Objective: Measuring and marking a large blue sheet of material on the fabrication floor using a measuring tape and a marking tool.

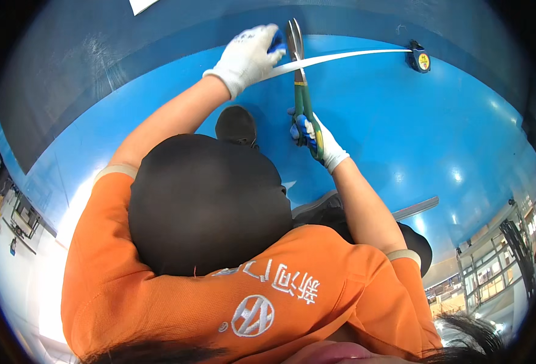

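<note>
My left hand (247, 59), in a white glove with blue fingertips, is closed at the near end of a white strip (347, 56). That strip runs to the right as far as a black tape measure (420, 57) with a yellow label; whether it is the tape's own blade I cannot tell. Between them, my gloved right hand (316, 136) grips the green handles of metal shears (302, 97). The shears' blades point away from me and cross the strip, their tips slightly apart. Part of the left fingers is hidden behind the hand.
Blue glossy floor (371, 121) lies under the work, with a dark grey surface (177, 30) along the far side. My bent knee (207, 206) and a dark shoe (236, 124) are close by. A flat grey bar (417, 207) lies to the right, with metal racks (492, 267) beyond it.
</note>
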{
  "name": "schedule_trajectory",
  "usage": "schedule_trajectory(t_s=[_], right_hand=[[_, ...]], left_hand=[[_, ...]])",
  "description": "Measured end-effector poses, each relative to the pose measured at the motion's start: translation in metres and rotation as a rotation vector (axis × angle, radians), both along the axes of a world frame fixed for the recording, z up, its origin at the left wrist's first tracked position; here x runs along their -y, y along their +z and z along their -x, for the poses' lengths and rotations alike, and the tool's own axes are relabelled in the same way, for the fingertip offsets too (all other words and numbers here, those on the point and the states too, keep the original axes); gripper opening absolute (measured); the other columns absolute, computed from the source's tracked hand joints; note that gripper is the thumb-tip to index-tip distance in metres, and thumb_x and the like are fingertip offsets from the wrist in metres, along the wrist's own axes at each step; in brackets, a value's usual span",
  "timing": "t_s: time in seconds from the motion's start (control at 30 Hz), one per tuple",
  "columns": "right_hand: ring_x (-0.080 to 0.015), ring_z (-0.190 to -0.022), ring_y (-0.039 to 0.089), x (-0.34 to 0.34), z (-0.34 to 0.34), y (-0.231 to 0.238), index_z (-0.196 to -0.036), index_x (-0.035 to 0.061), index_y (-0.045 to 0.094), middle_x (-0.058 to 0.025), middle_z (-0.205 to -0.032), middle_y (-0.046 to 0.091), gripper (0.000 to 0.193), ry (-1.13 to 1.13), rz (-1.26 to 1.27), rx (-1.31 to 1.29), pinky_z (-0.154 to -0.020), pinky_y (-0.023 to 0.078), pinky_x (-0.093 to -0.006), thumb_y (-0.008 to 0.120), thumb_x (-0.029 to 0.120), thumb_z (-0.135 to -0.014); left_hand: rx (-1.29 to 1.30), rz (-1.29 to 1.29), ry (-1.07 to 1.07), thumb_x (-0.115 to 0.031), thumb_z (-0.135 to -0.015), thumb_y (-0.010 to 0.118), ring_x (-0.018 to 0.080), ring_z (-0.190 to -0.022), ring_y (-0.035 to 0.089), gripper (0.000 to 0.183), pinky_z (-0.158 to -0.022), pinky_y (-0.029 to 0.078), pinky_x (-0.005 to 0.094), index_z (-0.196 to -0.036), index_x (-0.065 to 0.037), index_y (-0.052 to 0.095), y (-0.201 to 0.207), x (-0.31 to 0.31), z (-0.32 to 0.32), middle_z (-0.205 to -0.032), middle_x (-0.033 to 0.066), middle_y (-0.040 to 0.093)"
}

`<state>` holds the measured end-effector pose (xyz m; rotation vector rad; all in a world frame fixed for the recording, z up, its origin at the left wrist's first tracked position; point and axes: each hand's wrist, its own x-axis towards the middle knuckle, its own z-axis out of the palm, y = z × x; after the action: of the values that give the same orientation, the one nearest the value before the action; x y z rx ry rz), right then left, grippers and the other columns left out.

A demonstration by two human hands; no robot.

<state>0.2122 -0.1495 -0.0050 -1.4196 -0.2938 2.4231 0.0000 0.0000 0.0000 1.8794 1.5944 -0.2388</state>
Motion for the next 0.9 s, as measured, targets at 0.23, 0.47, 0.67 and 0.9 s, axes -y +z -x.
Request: schedule_trajectory(t_s=[0.23,0.47,0.67,0.9], right_hand=[[-0.0109,-0.073,0.052,-0.017,-0.005,-0.003,-0.130,0.0076,0.052,-0.0023,-0.087,0.055,0.055,-0.040,0.025,-0.050,-0.068,0.042,-0.0266,0.061,0.047,-0.093],[-0.0114,-0.074,0.055,-0.018,-0.004,0.004,-0.130,0.0070,0.053,-0.0023,-0.089,0.054,0.055,-0.072,0.083,-0.097,-0.069,0.044,-0.0271,0.062,0.048,-0.094],[-0.0112,-0.074,0.056,-0.018,-0.002,0.007,-0.129,0.0058,0.052,-0.0027,-0.091,0.054,0.057,-0.069,0.056,-0.090,-0.067,0.045,-0.0265,0.063,0.048,-0.092],[-0.0104,-0.069,0.054,-0.026,0.004,0.006,-0.125,0.0051,0.051,-0.0018,-0.082,0.054,0.056,-0.010,-0.031,0.054,-0.063,0.043,-0.0253,0.065,0.047,-0.092]], left_hand=[[0.125,-0.292,-0.099,-0.029,-0.087,0.065,0.0347,-0.106,0.063,0.041,-0.092,0.051,0.0407,-0.120,-0.005,0.055,-0.040,-0.060,-0.008,-0.116,0.0181,0.064],[0.257,-0.283,-0.117,-0.026,-0.081,0.065,0.0362,-0.092,0.063,0.031,-0.086,0.050,0.0414,-0.099,-0.001,0.060,-0.055,-0.067,-0.009,-0.101,0.0178,0.067],[0.252,-0.242,0.077,-0.022,-0.082,0.062,0.0381,-0.086,0.062,0.025,-0.081,0.050,0.0425,-0.095,-0.001,0.061,-0.042,-0.063,-0.011,-0.095,0.0179,0.067],[0.404,-0.050,0.321,-0.019,-0.082,0.060,0.0385,-0.081,0.060,0.020,-0.077,0.049,0.0422,-0.091,-0.001,0.060,-0.036,-0.052,-0.007,-0.090,0.0174,0.066]])
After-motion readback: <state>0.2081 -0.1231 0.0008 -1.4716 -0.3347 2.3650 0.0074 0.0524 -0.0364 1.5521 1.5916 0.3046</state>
